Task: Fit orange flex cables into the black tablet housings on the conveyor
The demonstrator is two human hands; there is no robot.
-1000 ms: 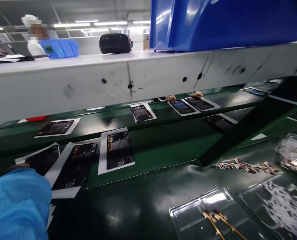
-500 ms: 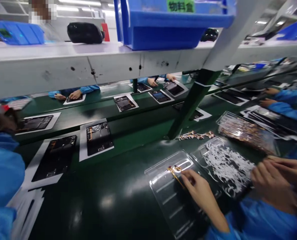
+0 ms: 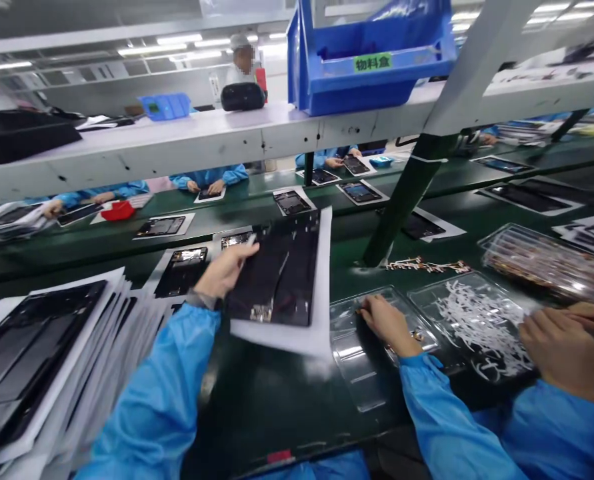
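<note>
Grips a black panel (image 3: pixel 279 273) at its left edge with the left hand (image 3: pixel 227 270), closed in a pinch and catching the white sheet (image 3: pixel 321 333) behind it too. Held up over the green bench (image 3: pixel 261 400), tilted, extending to the right of that hand, with the sheet showing past its right and lower edges. Rests the right hand (image 3: pixel 389 323) at the clear tray (image 3: pixel 359 367), fingers bent and drawn together, tips down; cannot tell about any part pinched between them. Well apart from the panel stack (image 3: pixel 101 360) at far left; near the white strips (image 3: pixel 481 327) and, farther right, a co-worker's hands (image 3: pixel 564 347), blurred.
</note>
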